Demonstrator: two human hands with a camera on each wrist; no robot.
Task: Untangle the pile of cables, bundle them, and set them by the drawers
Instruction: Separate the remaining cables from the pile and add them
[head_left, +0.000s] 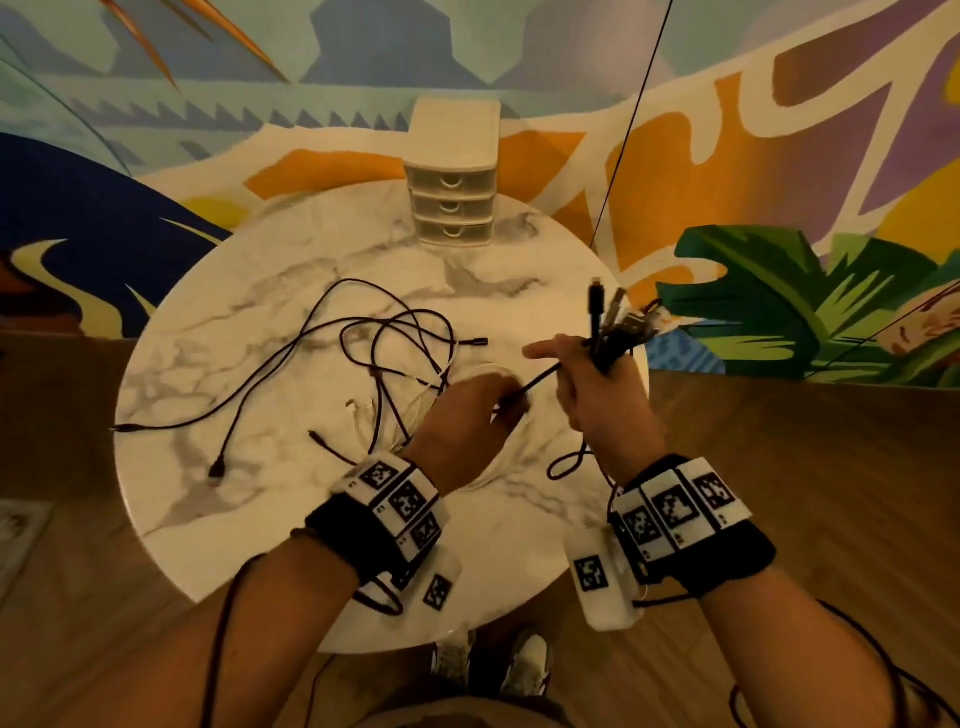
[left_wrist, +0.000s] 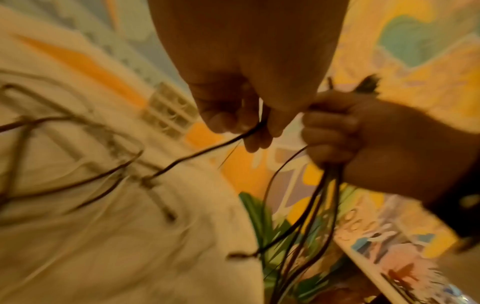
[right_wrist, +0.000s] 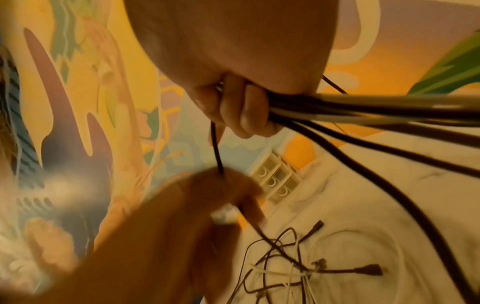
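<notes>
**Gathering cable ends, one strand at a time**

The cables (head_left: 395, 364) lie partly sorted: a loose tangle of dark and white strands sprawls over the middle of the round marble table (head_left: 182, 519), while several others are already collected, their plug ends fanning up out of the right hand (head_left: 597, 384). That hand is curled tight around the gathered ends (head_left: 615, 317), and their lengths hang below it past the table's edge. One black cable (head_left: 535, 382) runs taut between the two hands. The left hand (head_left: 462, 421) pinches it between fingertips and thumb just above the tangle, its far part trailing into the pile.

The step in hand looks like drawing this strand free so it can join the bunch. It would go best if the left hand slid along the cable rather than yanking, since the strand crosses others and a hard pull could tighten a knot or drag the pile along. The right hand should hold its grip so no gathered ends slip.

The small white drawers (head_left: 452, 208) stand at the table's far edge, well apart from both hands, with bare tabletop beside them.
</notes>
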